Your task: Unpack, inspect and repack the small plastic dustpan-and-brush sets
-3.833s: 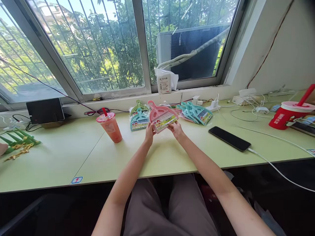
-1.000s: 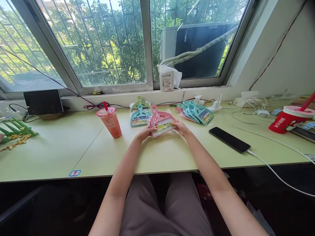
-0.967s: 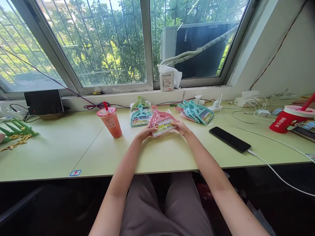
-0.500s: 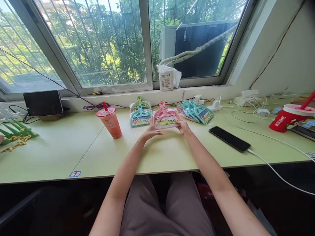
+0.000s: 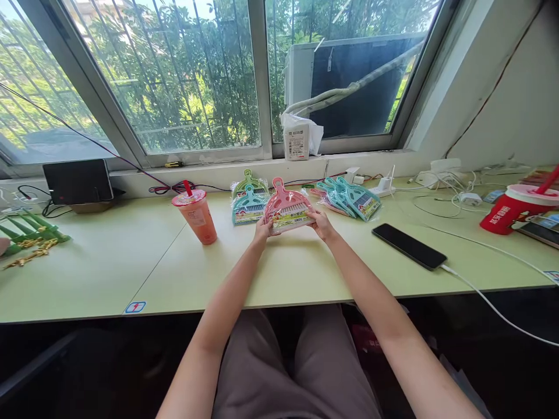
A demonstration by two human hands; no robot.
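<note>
A pink dustpan and brush set (image 5: 286, 203), wrapped in clear plastic with a printed label, is held between my two hands. My left hand (image 5: 262, 230) grips its lower left corner, and my right hand (image 5: 321, 226) pinches the lower right corner. The set's handle points away from me and leans a little to the left. Just behind and left lie a blue set (image 5: 248, 209) and a green set (image 5: 247, 176), both in plastic. To the right sits an overlapping pile of blue dustpan sets (image 5: 351, 198), with a pink one partly hidden beneath.
A red drink cup (image 5: 198, 218) with a straw stands left, and another red cup (image 5: 506, 210) far right. A black phone (image 5: 409, 246) is plugged into a white cable. Green objects (image 5: 32, 230) with gold chains lie far left, beside someone's fingers. A tablet (image 5: 78, 183) stands behind.
The pink dustpan set has tilted, its handle swinging slightly left. My left hand has closed from spread fingers onto its lower left corner. My right hand keeps its hold.
</note>
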